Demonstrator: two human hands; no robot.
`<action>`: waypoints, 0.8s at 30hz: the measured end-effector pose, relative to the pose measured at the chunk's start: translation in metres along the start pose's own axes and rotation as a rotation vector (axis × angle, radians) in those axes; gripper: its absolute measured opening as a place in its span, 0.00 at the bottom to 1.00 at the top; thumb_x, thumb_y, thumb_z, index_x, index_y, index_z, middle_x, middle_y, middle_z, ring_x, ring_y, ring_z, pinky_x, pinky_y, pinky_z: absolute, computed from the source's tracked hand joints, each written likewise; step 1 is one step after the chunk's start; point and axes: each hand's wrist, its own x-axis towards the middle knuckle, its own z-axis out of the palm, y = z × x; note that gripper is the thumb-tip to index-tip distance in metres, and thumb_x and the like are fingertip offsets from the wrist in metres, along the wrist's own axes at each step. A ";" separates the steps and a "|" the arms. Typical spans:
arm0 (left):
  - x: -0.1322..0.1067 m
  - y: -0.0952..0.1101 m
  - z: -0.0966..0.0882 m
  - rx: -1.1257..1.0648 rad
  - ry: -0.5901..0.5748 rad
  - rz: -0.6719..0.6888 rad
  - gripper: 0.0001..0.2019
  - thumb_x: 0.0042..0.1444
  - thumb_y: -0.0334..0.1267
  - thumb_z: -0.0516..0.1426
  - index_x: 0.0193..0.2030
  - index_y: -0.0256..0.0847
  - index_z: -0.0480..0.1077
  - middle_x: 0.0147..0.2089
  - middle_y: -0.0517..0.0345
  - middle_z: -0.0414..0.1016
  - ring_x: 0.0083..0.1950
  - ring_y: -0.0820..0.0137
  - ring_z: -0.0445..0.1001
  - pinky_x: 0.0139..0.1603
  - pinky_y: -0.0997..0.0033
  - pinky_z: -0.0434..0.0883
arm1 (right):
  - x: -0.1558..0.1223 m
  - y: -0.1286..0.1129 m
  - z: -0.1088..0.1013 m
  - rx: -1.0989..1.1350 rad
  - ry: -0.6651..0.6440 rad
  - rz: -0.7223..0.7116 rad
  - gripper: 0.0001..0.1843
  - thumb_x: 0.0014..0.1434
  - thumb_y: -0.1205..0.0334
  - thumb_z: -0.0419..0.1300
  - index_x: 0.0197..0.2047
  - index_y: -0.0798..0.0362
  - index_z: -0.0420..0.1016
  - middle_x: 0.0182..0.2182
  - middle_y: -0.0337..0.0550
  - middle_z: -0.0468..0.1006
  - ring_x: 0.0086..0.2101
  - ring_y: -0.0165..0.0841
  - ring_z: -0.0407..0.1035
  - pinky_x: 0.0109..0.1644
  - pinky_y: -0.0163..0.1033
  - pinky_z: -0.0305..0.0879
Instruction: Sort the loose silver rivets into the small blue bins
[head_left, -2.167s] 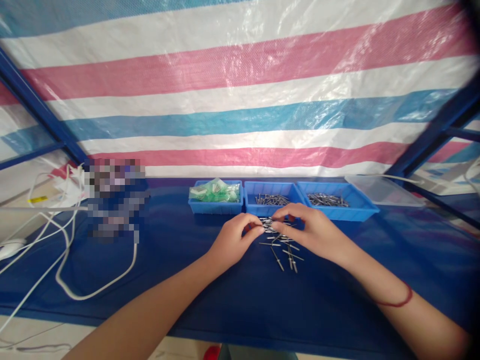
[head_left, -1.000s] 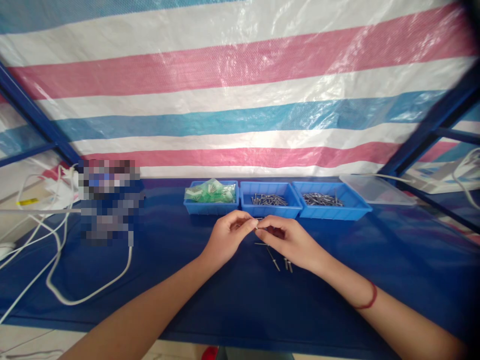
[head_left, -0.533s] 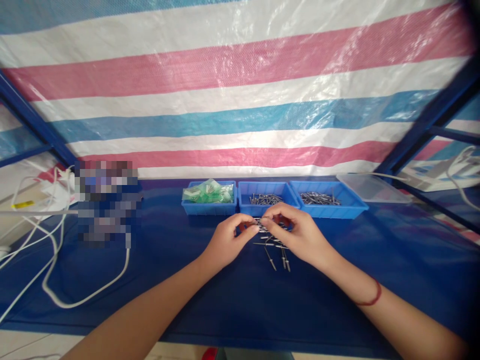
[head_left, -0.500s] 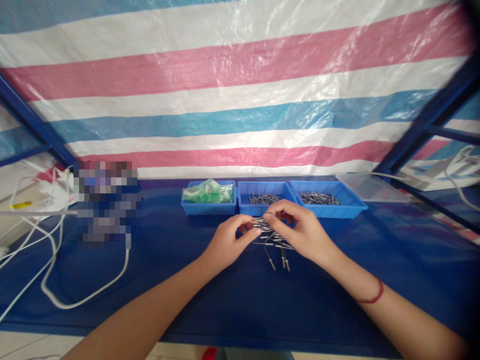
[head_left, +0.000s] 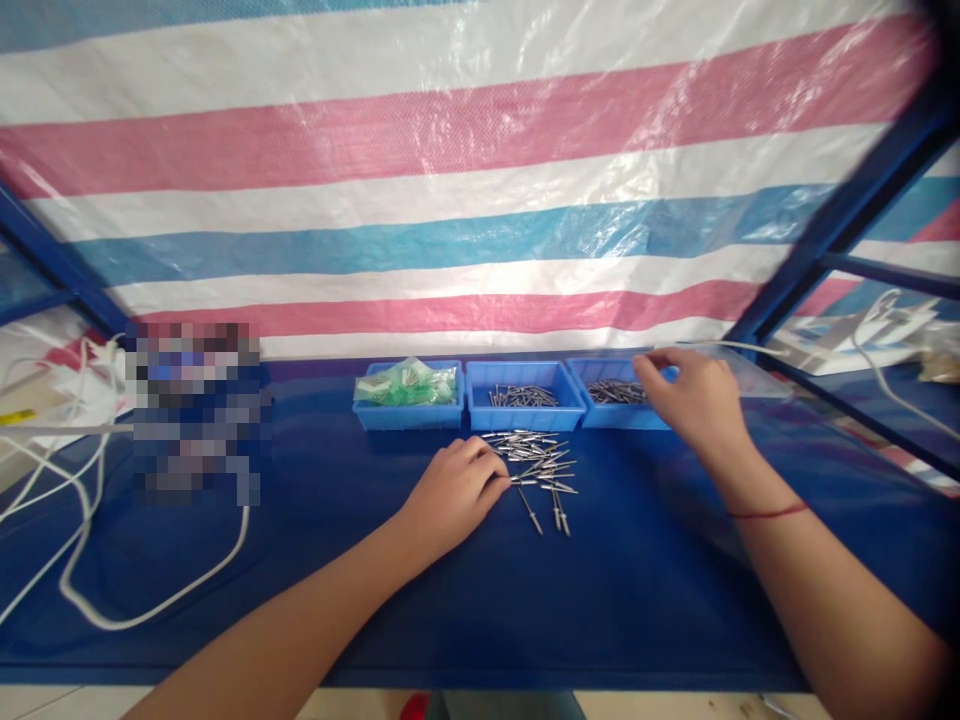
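Note:
A loose pile of silvery pop rivets (head_left: 529,455) lies on the blue table in front of the bins. At its left edge is my left hand (head_left: 457,490), fingers curled and thumb closed against them, with a thin rivet end showing at the tips. My right hand (head_left: 697,400) hovers over the right blue bin (head_left: 619,418), thumb and forefinger closed together; what they pinch, if anything, is hidden. Dark rivets (head_left: 611,391) lie in that bin, partly covered by the hand. More rivets (head_left: 523,396) fill the bottom of the middle blue bin (head_left: 525,418).
Green plastic packets (head_left: 416,383) sit in the left blue bin (head_left: 409,416). Behind my right hand lies a clear plastic lid (head_left: 761,378). White cables (head_left: 97,620) loop across the table's left side. Striped sheeting (head_left: 450,230) hangs behind, between blue frame posts.
My right hand has left the pile and moved right and away from me, over the right bin. My left hand has stayed by the pile and curled lower. The view has shifted slightly.

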 end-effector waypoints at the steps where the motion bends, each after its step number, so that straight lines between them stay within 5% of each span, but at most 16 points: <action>1: 0.000 0.001 0.000 0.019 0.001 -0.007 0.11 0.65 0.39 0.49 0.39 0.41 0.71 0.43 0.55 0.71 0.44 0.66 0.69 0.45 0.65 0.66 | -0.003 -0.007 0.000 0.013 0.005 -0.037 0.13 0.57 0.57 0.53 0.32 0.53 0.76 0.34 0.50 0.79 0.36 0.43 0.70 0.43 0.46 0.62; 4: -0.001 0.002 0.002 0.085 0.009 -0.034 0.12 0.66 0.39 0.47 0.38 0.40 0.70 0.42 0.55 0.70 0.43 0.66 0.68 0.43 0.65 0.65 | -0.018 -0.031 -0.001 0.115 -0.054 -0.204 0.12 0.58 0.57 0.53 0.32 0.52 0.75 0.31 0.45 0.78 0.32 0.36 0.70 0.40 0.40 0.63; 10: 0.000 -0.002 0.003 0.109 0.020 -0.036 0.11 0.65 0.40 0.48 0.41 0.40 0.70 0.43 0.54 0.70 0.43 0.65 0.69 0.45 0.64 0.66 | -0.048 -0.068 0.004 0.338 -0.378 -0.607 0.10 0.60 0.63 0.53 0.29 0.52 0.74 0.29 0.43 0.77 0.32 0.35 0.68 0.40 0.40 0.63; 24: 0.003 -0.004 0.004 0.205 -0.037 -0.034 0.11 0.66 0.36 0.46 0.39 0.37 0.68 0.41 0.50 0.69 0.41 0.63 0.68 0.42 0.63 0.66 | -0.062 -0.074 0.019 0.277 -0.696 -0.805 0.06 0.57 0.69 0.57 0.31 0.53 0.74 0.27 0.42 0.72 0.32 0.33 0.66 0.39 0.39 0.60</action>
